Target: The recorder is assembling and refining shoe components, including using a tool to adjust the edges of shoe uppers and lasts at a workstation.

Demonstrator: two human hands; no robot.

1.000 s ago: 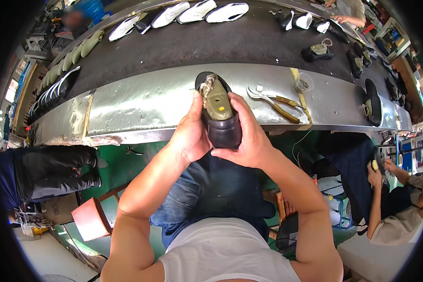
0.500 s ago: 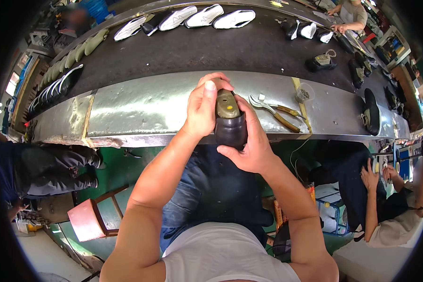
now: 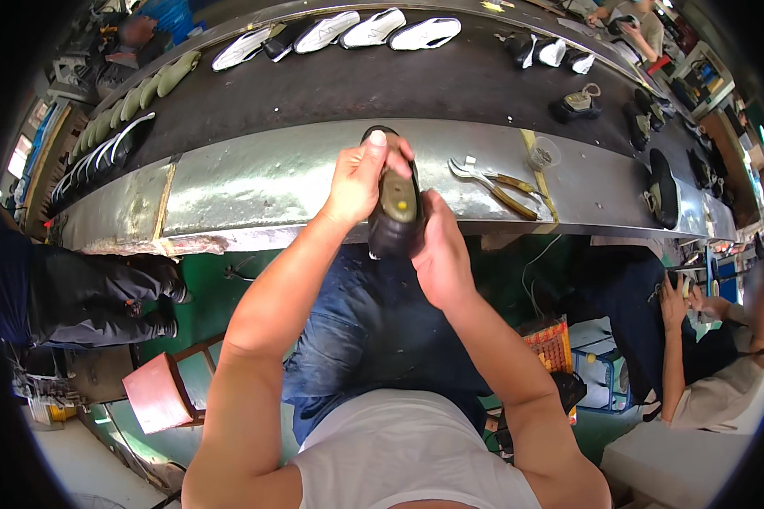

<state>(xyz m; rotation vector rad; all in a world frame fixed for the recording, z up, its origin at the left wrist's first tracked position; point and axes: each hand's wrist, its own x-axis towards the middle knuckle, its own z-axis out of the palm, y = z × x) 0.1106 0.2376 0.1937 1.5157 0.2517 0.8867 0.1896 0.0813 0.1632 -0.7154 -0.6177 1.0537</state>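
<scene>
Over the front edge of the bench I hold a black shoe upper (image 3: pixel 392 236), stretched around an olive-brown shoe last (image 3: pixel 396 188) with a yellow dot on its top. My left hand (image 3: pixel 361 180) is closed over its far end, thumb up and fingers curled across the opening. Along the near right side, my right hand (image 3: pixel 441 257) presses on the upper; its fingers are blurred and partly hidden. To the right of the shoe, lasting pincers (image 3: pixel 499 188) with yellowish-brown handles lie on the metal bench edge.
A clear cup of small bits (image 3: pixel 544 153) stands beyond the pincers. White shoes (image 3: pixel 373 28) line the far side, and a black shoe (image 3: pixel 664 191) sits at the right. A pink stool (image 3: pixel 157 394) is at lower left. Another person (image 3: pixel 721 365) works at the right.
The shoe has tilted and shifted slightly left and toward me. My left hand has moved a little down and left. My right hand's thumb no longer shows across the shoe's near end.
</scene>
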